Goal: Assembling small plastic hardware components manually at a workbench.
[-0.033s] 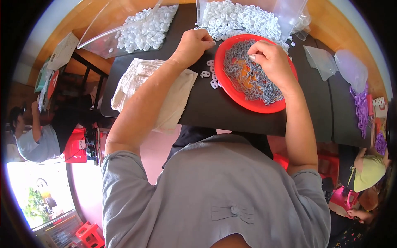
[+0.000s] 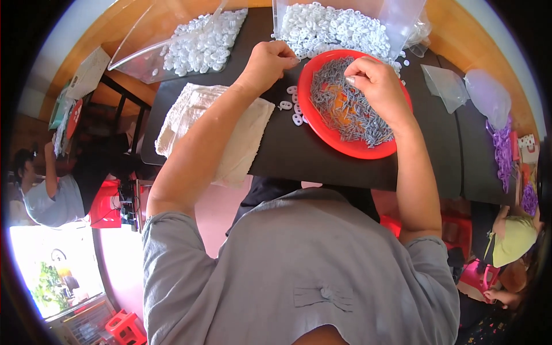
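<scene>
Whether the curled fingers are grasping anything cannot be told — the right hand (image 2: 378, 86) is hovering over the red bowl (image 2: 361, 151), the left hand (image 2: 267, 62) just left. Many grey pieces (image 2: 368, 126) are lying inside, white pieces (image 2: 286, 105) near its left rim — plenty seems to be remaining, nothing visibly finished.

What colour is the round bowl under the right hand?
The bowl is bright red, seen best in the head view.

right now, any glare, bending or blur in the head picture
Head view: the wood-toned surface bows along the picture's rim; head view: the bright opening at lower left is mostly washed out; head view: the red bowl and right hand look fairly sharp.
</scene>
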The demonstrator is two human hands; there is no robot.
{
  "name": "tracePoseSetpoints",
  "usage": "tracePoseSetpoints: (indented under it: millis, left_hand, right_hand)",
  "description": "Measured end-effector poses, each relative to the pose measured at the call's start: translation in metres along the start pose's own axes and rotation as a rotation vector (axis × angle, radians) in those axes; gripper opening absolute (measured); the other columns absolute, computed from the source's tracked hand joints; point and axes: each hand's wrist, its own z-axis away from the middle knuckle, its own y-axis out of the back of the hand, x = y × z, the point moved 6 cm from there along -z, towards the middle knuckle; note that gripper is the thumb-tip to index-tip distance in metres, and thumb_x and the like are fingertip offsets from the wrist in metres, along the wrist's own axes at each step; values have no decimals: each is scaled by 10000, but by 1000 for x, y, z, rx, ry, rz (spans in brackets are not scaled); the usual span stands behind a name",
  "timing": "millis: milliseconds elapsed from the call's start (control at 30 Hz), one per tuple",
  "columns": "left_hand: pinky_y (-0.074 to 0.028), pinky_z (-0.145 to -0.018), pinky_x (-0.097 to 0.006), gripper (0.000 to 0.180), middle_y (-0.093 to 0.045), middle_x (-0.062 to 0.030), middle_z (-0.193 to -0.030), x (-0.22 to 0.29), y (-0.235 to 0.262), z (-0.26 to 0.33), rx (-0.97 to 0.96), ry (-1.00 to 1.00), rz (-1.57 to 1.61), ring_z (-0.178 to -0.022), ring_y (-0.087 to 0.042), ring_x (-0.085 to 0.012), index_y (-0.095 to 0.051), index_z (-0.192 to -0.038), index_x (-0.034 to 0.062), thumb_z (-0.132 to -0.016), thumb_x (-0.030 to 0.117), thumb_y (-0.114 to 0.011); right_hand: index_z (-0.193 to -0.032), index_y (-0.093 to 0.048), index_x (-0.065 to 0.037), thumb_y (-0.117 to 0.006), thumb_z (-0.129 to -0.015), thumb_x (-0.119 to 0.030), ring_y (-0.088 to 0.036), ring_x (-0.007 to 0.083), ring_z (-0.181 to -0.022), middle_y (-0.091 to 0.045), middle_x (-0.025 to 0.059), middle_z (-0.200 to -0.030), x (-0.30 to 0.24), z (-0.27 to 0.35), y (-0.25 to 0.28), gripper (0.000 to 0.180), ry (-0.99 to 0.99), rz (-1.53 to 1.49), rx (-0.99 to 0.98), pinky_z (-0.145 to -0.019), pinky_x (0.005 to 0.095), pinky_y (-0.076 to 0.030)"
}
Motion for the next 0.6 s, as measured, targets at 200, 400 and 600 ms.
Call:
tracePoseSetpoints:
  millis: [200,400,600]
  left_hand:
    - [-411,-524,-259,138,-601,-56,-734,38,-16,19,-146,259,657,-582,-534,-121,-615,-920,-41,-896,95,-616]
    - [-419,-552,-274,124,-597,-68,-787,58,-49,25,-272,377,977,-621,-535,-147,-583,-930,-12,-917,110,-599]
    - [-411,-544,-312,131,-563,-84,-773,71,-69,27,-382,432,1269,-639,-504,-186,-568,-927,-25,-939,103,-543]
  right_hand:
    - [-907,-622,-14,-608,-879,-14,-524,59,-714,-593,-26,-788,12,1,7,32,-135,-469,38,-651,215,-425]
    - [-957,-648,-22,-601,-891,-31,-525,49,-702,-601,-19,-786,-14,4,21,81,-154,-608,131,-643,205,-429]
    - [-988,-653,-13,-606,-870,23,-553,80,-728,-606,2,-783,-32,4,32,132,87,-481,152,-682,226,-460]
